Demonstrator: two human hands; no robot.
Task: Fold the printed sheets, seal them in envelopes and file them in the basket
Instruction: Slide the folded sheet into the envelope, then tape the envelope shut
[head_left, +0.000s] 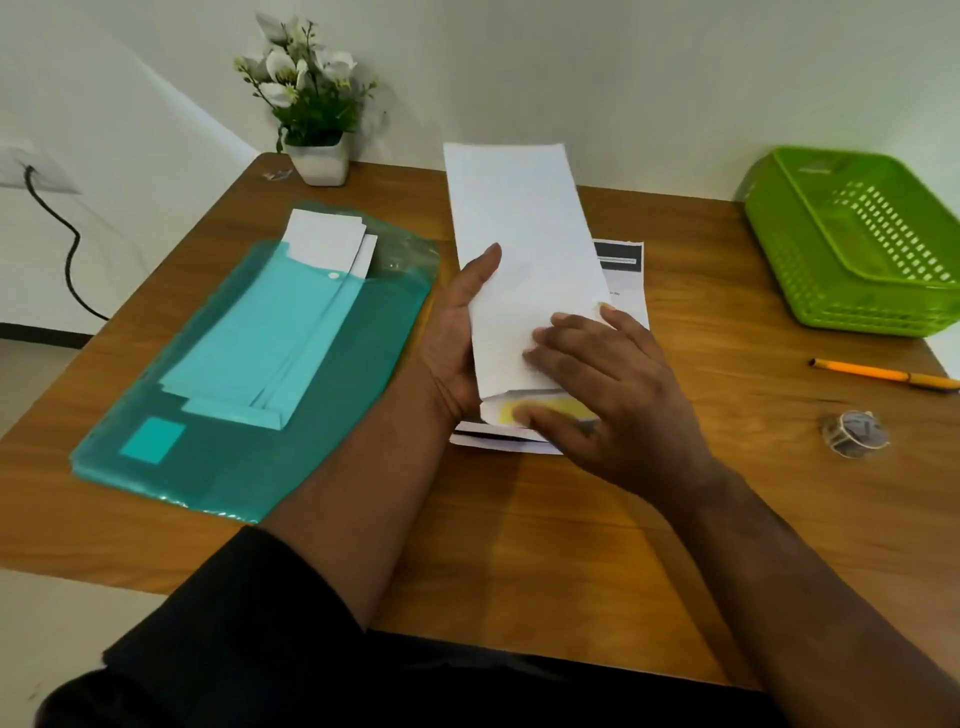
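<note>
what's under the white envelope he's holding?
Under the white envelope lies a stack of printed sheets; only its right and near edges show. The left hand and right hand hide the rest.

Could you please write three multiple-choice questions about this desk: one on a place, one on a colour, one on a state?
1. Where does the pen lie?
A. inside the basket
B. on the table, right of the hands
C. on the green folder

2. What colour is the basket?
A. green
B. red
C. white

3. How is the white envelope now?
A. flat inside the basket
B. tucked in the folder
C. held in both hands, near end open

Answers: 1 B, it rests on bare wood near the basket. 2 A, its plastic walls are bright green. 3 C, the left hand grips its edge while the right hand works at the open end.
</note>
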